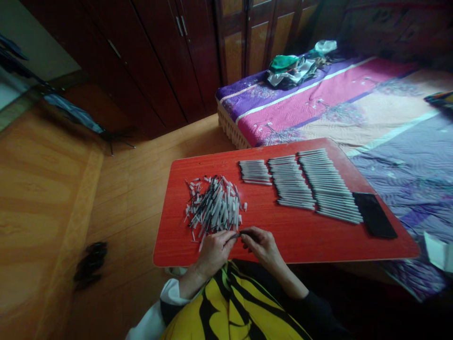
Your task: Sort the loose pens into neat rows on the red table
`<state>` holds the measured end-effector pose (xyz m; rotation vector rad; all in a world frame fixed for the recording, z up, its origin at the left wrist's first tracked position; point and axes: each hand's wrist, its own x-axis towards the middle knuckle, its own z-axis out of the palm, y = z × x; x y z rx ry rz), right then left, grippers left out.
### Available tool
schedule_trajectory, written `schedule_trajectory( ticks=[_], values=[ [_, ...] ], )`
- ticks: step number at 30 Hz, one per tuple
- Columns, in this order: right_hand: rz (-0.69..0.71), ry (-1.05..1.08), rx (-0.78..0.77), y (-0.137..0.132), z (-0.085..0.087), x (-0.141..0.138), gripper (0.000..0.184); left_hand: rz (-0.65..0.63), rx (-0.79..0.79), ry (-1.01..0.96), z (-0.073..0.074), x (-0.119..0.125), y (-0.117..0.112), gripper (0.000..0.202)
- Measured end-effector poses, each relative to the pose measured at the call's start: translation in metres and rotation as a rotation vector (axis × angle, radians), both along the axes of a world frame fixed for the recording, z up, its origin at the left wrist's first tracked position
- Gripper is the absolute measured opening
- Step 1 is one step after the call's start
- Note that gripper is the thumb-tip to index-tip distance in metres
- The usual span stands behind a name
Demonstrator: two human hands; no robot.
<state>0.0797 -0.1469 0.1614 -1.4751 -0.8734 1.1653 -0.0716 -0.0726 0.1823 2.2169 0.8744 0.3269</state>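
My left hand (214, 251) and my right hand (261, 244) meet at the near edge of a red table (307, 236). Both are pinched on the ends of one thin dark pen part (239, 233), held level between them. Just beyond the left hand lies a loose heap of white and black pen parts (214, 206). Farther right, three neat rows of assembled pens (300, 182) lie side by side on the tabletop.
A black phone (374, 215) lies at the table's right end. A bed with a pink and purple quilt (336, 104) stands behind the table, with crumpled cloth (297, 66) on it. Dark wooden wardrobes line the back. A dark object (90, 264) lies on the wooden floor to the left.
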Motion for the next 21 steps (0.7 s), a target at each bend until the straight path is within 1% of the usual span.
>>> schedule_trajectory(
  ticks=[5,10,13,16,19,21],
  values=[
    [-0.006,0.032,-0.045,-0.0019,0.0009,0.0016,0.031,-0.002,0.006,-0.004,0.0007,0.004,-0.0028,0.023],
    [-0.033,0.097,-0.009,-0.0021,-0.0015,0.0016,0.034,0.022,-0.008,0.005,0.0013,0.0066,-0.0053,0.023],
    [-0.045,0.069,-0.021,0.0001,-0.0034,0.0019,0.032,0.028,-0.016,-0.003,-0.0001,0.0067,-0.0053,0.023],
    [-0.064,0.129,-0.026,0.0027,-0.0042,0.0014,0.034,0.069,-0.019,-0.018,-0.0018,0.0063,-0.0039,0.022],
    [-0.089,0.192,-0.036,0.004,-0.0051,-0.0007,0.035,0.076,-0.002,-0.017,-0.0031,0.0057,-0.0024,0.022],
    [-0.087,0.188,-0.045,0.0048,-0.0073,-0.0014,0.034,0.068,0.023,0.005,-0.0041,0.0052,-0.0014,0.023]
  ],
)
